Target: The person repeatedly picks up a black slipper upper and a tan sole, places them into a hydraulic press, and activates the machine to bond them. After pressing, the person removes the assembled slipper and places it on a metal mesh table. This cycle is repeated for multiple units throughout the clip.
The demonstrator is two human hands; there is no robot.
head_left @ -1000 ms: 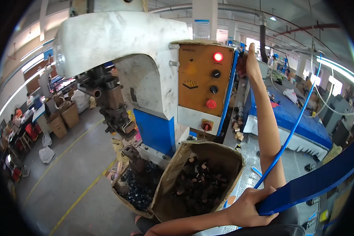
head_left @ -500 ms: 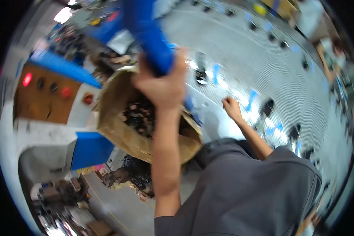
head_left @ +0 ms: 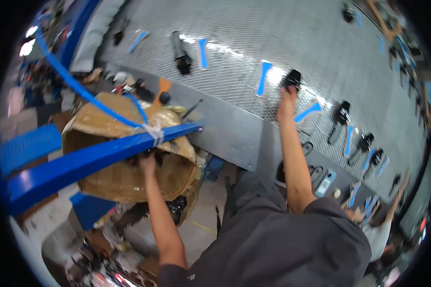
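Note:
My left hand (head_left: 147, 161) reaches into the brown cardboard sack (head_left: 129, 179) of small dark parts, just under a blue bar (head_left: 96, 160) that crosses its mouth. The bar hides its fingers. My right hand (head_left: 286, 99) stretches out over the grey mesh conveyor belt (head_left: 292, 33), and its fingers hold the near end of a black part (head_left: 292, 77) lying on the belt. A blue strip (head_left: 263, 78) lies just left of that part and another blue strip (head_left: 307, 112) just right of my hand.
Several more black parts (head_left: 341, 114) and blue strips (head_left: 202, 51) lie spread over the belt. A blue hose (head_left: 76, 86) curves over the sack. Another person (head_left: 379, 234) works at the lower right. A metal side wall (head_left: 234, 131) edges the belt.
The view has swung round. My left hand has let go of the blue bar and dropped into the sack. My right hand has reached further out to the black part on the belt.

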